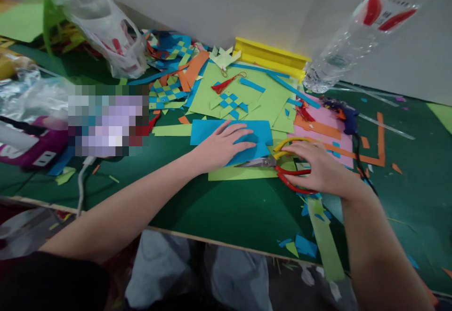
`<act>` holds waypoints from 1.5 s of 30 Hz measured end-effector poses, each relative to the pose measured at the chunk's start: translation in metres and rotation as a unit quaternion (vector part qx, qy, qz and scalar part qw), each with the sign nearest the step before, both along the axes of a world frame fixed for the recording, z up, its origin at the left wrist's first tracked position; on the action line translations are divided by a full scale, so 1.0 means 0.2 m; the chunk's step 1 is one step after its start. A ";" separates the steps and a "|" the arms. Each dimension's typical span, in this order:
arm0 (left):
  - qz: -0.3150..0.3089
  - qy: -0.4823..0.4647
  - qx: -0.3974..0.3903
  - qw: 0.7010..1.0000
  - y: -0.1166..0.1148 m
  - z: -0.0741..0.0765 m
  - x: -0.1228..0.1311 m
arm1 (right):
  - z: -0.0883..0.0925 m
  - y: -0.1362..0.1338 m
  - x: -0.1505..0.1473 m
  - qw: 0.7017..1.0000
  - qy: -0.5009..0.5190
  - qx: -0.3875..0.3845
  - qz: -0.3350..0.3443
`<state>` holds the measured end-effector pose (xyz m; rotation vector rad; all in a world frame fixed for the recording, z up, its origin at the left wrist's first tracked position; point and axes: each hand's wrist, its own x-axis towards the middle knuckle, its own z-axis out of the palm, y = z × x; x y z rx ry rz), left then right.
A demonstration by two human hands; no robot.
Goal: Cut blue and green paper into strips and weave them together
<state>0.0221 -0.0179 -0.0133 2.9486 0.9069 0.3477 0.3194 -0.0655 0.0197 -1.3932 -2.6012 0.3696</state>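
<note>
My left hand lies flat with fingers spread on a blue paper sheet. In my right hand are scissors with one yellow and one red handle. Their blades point left along the lower edge of the blue paper, close to my left thumb. Under that edge lies a green paper strip. Just beyond the blue sheet, a blue and green woven paper piece and a red tassel rest on green paper.
A clear plastic bottle leans at back right beside a yellow tray-like piece. A glue gun with a black cord lies at right. Paper scraps litter the front right. A plastic bag and a purple power strip are at left.
</note>
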 end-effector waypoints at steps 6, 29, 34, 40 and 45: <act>-0.042 -0.025 -0.008 0.999 0.01 0.06 -0.04 | -0.01 0.00 0.03 1.000 0.008 -0.010 -0.008; -0.030 0.023 -0.037 0.999 0.05 0.01 -0.06 | -0.01 0.01 -0.04 0.999 0.022 -0.026 0.028; -0.027 0.027 -0.043 0.998 0.05 0.01 -0.06 | 0.00 -0.01 -0.05 0.999 0.022 -0.030 0.028; -0.027 0.018 -0.042 0.999 0.05 0.01 -0.06 | 0.01 -0.02 -0.13 0.999 0.019 -0.024 0.018; -0.030 0.022 -0.043 0.998 0.05 0.01 -0.06 | 0.02 -0.03 -0.15 0.999 0.011 -0.040 0.030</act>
